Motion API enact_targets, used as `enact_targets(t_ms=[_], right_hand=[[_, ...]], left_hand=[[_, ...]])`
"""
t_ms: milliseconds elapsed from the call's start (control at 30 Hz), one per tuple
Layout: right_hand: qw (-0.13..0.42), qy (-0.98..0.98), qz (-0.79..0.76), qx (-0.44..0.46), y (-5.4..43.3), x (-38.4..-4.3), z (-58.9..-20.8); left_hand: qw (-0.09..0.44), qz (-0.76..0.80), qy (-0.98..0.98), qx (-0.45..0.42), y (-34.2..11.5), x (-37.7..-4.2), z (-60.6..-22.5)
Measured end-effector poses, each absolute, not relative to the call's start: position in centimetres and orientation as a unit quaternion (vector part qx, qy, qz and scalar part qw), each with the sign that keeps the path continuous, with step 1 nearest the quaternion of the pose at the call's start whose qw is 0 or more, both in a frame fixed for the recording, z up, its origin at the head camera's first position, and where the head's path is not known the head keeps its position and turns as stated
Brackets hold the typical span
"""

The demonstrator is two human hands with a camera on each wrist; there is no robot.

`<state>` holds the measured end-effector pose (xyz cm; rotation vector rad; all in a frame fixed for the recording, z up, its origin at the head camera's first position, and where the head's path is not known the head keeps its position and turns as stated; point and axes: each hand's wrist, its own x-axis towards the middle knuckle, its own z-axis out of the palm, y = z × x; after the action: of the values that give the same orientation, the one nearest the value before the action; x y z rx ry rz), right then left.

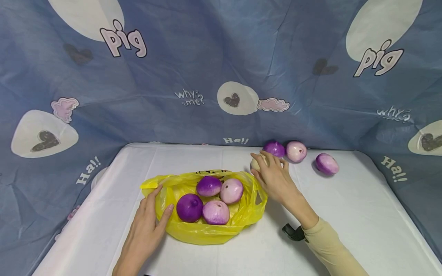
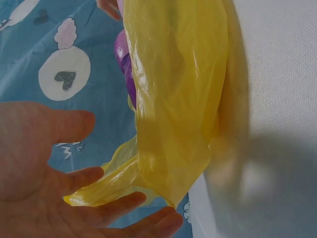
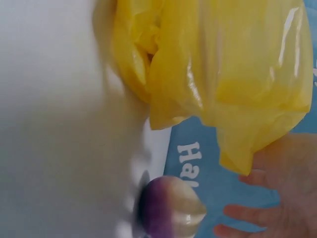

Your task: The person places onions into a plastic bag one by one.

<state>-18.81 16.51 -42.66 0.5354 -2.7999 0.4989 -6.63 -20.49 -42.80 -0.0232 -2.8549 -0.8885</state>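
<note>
A yellow plastic bag (image 1: 197, 234) lies with its mouth wide apart, and several purple-and-white onions, among them a dark purple onion (image 1: 189, 207), sit inside. At the bag's left side is my left hand (image 1: 145, 226), fingers spread along the edge and thumb by the rim; its left wrist view shows the palm (image 2: 25, 163) beside the yellow plastic. My right hand (image 1: 276, 178) reaches past the bag's right end, above a pale-topped onion (image 1: 256, 164). The right wrist view shows that onion (image 3: 171, 207) on the cloth, apart from the loosely extended fingers.
Behind my right hand stand a purple onion (image 1: 274, 148) and a pinkish onion (image 1: 296, 151). Another onion (image 1: 327, 164) lies farther right. A white cloth (image 1: 345, 222) covers the table, and a printed blue curtain (image 1: 193, 50) rises at its back and sides.
</note>
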Motion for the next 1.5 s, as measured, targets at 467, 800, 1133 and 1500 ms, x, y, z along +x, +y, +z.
enact_targets(t_ms=[467,800,1133,1500], right_hand=[[0.129,-0.966,0.149,0.167,17.6,-20.3,-44.7],[0.141,-0.962,0.159,0.174,18.0,-20.8,-45.4],[0.156,-0.961,0.151,0.174,18.1,-21.4,-46.3],[0.155,-0.960,0.158,0.169,18.3,-21.3,-46.3]], left_hand=[[0.079,-0.296,-0.952,-0.009,-20.4,-6.6,-42.9],[0.076,-0.296,-0.952,-0.010,-20.6,-6.6,-42.9],[0.080,-0.297,-0.952,-0.013,-20.6,-6.6,-42.9],[0.084,-0.300,-0.950,-0.015,-20.4,-6.6,-42.8]])
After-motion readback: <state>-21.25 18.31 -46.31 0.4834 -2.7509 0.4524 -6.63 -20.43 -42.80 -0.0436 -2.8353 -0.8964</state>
